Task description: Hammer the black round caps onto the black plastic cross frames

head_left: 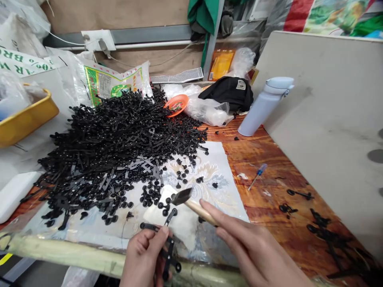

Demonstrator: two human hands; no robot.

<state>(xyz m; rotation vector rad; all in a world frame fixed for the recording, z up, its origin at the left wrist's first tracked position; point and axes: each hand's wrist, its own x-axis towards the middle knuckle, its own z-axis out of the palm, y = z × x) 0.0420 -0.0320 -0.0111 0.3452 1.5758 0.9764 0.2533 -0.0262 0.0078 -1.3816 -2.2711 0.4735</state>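
Observation:
My left hand [148, 255] is closed on a black jointed plastic piece [169, 253], its thin arms sticking out on both sides of the thumb. In my right hand [245, 239] is a small hammer [200, 212] with a pale wooden handle and a dark metal head. The hammer's head hangs above a whitish pad [182, 225], just beyond the left hand. Small round black plastic parts [149, 195] lie scattered by the pad. Behind them rises a large heap of black plastic linkages [119, 131] on a patterned sheet [230, 195].
A light blue bottle [263, 107] stands at the right before a grey board [326, 111]. A small screwdriver [257, 175] and loose black parts [323, 227] lie on the wooden table. An orange dish [177, 104] leans against the heap. On the left is a yellow bin [30, 119].

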